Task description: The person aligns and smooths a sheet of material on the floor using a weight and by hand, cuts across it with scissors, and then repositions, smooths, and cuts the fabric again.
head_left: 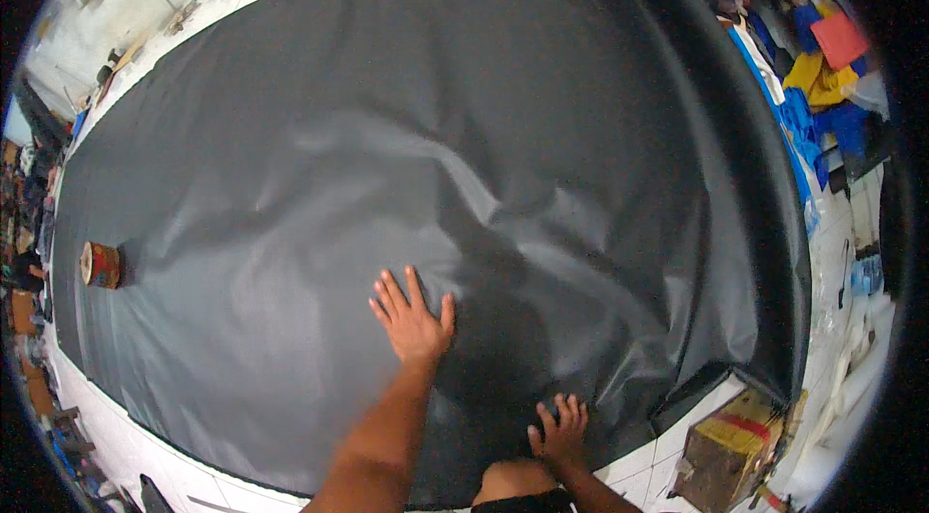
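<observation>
A large black sheet [368, 58], smooth and leather-like, is spread over the white tiled floor, with wrinkles running through its middle and right part. Flat on it, near the centre, lies my left hand [414, 327], fingers spread and palm down. My right hand [561, 431] rests lower and to the right, beside my knee [511, 480], its fingers apart on the sheet near its front edge. Neither hand holds anything. Along the right side the sheet curves up into a thick fold or roll [745, 223].
A round reddish-brown can [101, 264] stands on the sheet's left end. At the lower right, a worn box [728, 450] touches the sheet's corner. Coloured cloths [823, 68] are heaped at the upper right. Small items line the wall at the upper left; clutter fills the far left.
</observation>
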Tool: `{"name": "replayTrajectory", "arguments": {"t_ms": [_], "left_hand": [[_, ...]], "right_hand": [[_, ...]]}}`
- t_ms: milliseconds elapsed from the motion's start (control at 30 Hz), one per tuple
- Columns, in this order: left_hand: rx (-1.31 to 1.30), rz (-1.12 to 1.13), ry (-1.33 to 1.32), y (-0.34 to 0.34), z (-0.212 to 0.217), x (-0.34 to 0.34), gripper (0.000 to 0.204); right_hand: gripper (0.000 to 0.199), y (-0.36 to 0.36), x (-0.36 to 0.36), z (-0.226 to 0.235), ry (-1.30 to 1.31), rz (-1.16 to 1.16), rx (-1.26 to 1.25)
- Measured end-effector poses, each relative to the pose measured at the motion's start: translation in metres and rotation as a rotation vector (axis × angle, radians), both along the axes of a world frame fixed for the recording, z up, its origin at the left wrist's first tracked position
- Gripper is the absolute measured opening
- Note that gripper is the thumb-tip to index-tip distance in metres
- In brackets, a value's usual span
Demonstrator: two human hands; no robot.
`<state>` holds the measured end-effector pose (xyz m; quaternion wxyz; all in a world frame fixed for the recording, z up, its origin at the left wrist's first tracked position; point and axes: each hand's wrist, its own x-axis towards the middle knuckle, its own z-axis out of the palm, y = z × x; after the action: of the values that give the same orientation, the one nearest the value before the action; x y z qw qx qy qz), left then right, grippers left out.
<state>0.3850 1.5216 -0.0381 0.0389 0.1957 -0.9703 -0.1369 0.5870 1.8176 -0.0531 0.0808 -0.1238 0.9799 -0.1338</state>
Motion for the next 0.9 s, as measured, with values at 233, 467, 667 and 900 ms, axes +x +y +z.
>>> {"name": "replayTrajectory", "arguments": {"t_ms": [233,467,667,900], "left_hand": [[0.078,0.027,-0.125,0.001,0.003,-0.006,0.084],[0.046,0.047,-0.228,-0.009,-0.006,0.003,0.083],[0.110,-0.010,-0.168,-0.002,-0.011,-0.003,0.095],[0.121,-0.003,-0.177,-0.003,-0.007,-0.007,0.094]], "right_hand": [[0.033,0.008,-0.041,0.002,-0.015,-0.069,-0.060],[0.065,-0.097,-0.468,0.036,0.271,-0.162,-0.212],[0.077,-0.144,-0.670,-0.006,0.164,-0.209,0.179],[0.077,-0.136,-0.673,0.008,0.070,-0.207,0.171]]}}
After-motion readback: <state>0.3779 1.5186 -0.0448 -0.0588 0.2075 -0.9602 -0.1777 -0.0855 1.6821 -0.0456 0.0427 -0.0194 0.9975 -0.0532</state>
